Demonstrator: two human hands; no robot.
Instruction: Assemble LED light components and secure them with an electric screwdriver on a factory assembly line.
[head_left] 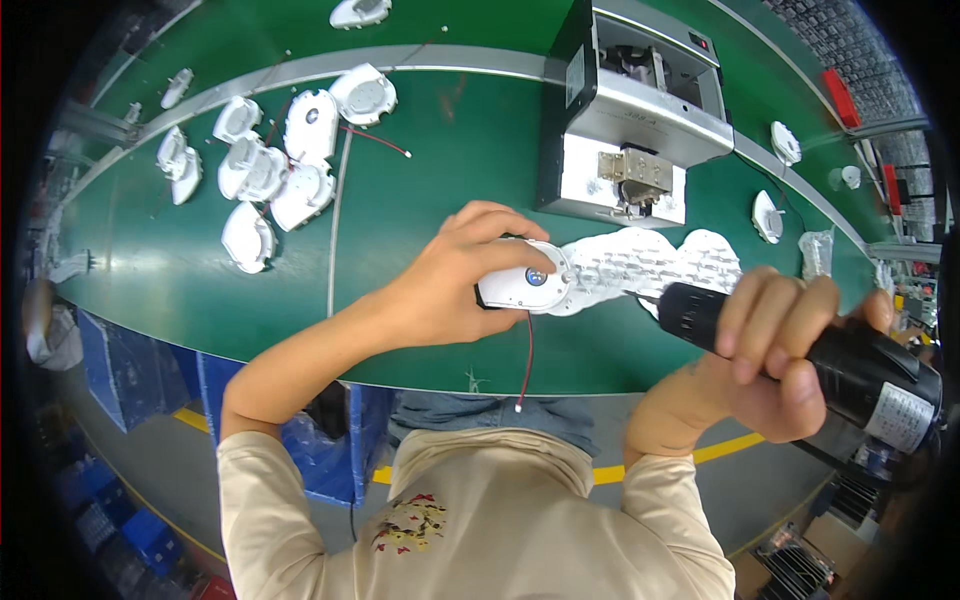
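My left hand (465, 270) grips a white rounded plastic housing (527, 290) at the bench's middle, fingers along its far edge and thumb on its near side. A dark round part sits in its face, and a thin red and black wire with a small white plug hangs toward me. In my right hand (775, 350) is a black electric screwdriver (850, 370), fingers wrapped round its body. Its thin bit points left toward the housing and stays apart from it. Under and beside the housing lies a crinkled silvery-white sheet (625, 265).
Beyond the sheet stands a metal and black machine (640, 130), perhaps a screw feeder. Several white housings (250, 170) cluster at the left. Farther right lie another white part (767, 217) and a clear plastic bag (816, 252). Blue bins (130, 370) stand below the green bench (430, 190).
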